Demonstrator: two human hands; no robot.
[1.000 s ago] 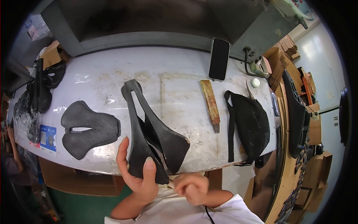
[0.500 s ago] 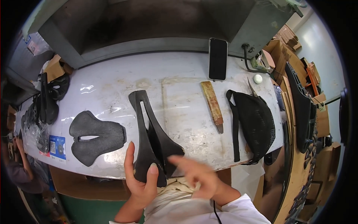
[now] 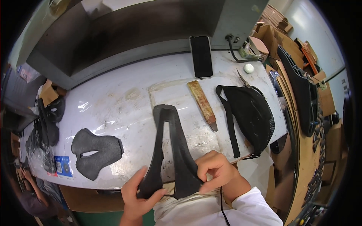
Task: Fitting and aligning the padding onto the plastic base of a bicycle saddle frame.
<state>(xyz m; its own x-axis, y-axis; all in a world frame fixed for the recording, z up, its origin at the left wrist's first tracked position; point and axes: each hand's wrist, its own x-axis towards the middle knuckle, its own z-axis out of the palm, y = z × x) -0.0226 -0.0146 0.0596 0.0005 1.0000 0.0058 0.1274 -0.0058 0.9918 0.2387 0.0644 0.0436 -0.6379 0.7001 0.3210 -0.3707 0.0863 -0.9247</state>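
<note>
saddle shell: a black, matte bicycle saddle shell (image 3: 171, 150) with a long central slot, narrow nose pointing toward the upper middle of the frame, wide split tail at the lower centre; it lies over the near edge of the bench.
left hand: the left hand (image 3: 137, 196) at the lower centre grips the shell's left tail wing, thumb on top, fingers curled under.
right hand: the right hand (image 3: 217, 171) closes on the right tail wing, fingers bent over its edge; white sleeve below it.
bench: a pale, scuffed and stained worktop (image 3: 113, 101) with a glossy sheen, curving across the middle of the frame.
foam pad: a dark grey, rough-textured saddle-shaped pad (image 3: 96, 152) with a small slit, flat at the lower left.
bag: a black fabric pouch (image 3: 252, 115) with a strap, right of centre.
wooden stick: a worn tan strip (image 3: 203, 103) with a dark tip, lying slanted between shell and bag.
phone: a black, smooth slab (image 3: 201, 56) at the upper centre.
scissors: thin metal blades (image 3: 243, 79) just above the bag.
change: half a second before, the right hand is open and blurred, clear of the shell, and only the left hand holds it; now both hands clasp the tail, and the shell sits nearer the middle of the frame.
</note>
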